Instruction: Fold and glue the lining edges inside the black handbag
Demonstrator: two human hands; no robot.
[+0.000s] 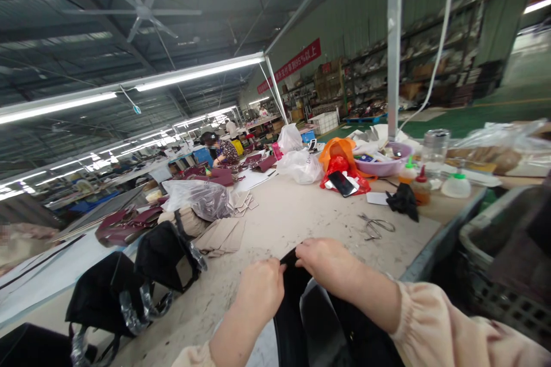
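- Hands: we counted two, the left hand and the right hand, close together, both pinched shut on the top edge of one black bag.
- That bag lay at the near edge of the worktable, directly before the person.
- We counted three further black handbags to the left, handles wrapped in clear film.
- One pair of scissors lay beyond the right hand, apart from it.
- One phone rested on a red plastic bag; three squeeze bottles stood near one purple basin.
- One co-worker sat farther down.
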